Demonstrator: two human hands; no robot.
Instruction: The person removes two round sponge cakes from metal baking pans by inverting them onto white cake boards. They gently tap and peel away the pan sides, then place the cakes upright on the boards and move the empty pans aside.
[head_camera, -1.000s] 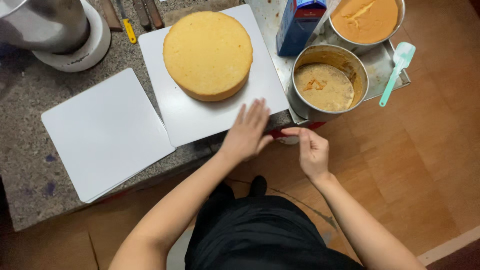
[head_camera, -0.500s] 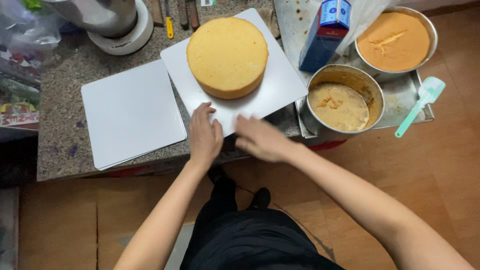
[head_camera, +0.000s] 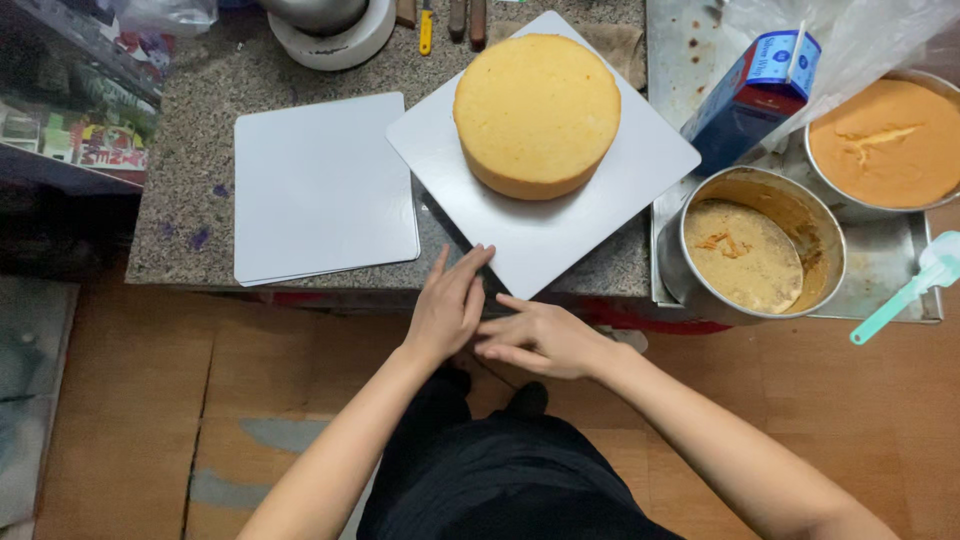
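Where a second ago the right hand (head_camera: 540, 340) hung below the tabletop (head_camera: 200, 200) edge apart from the left hand (head_camera: 450, 305), the head view now shows both meeting at the near corner of the white square board (head_camera: 560, 235). Left fingers lie flat and spread on that corner, gripping nothing; right fingers stretch out loosely just beneath it, also empty. That board has turned a little and carries the round yellow cake (head_camera: 537, 112) at its middle. Beside it lies a stack of spare white boards (head_camera: 320, 185); to the right stand a used cake tin (head_camera: 762, 245) and a teal spatula (head_camera: 915, 285). Both hands seem to be steadying or shifting the board.
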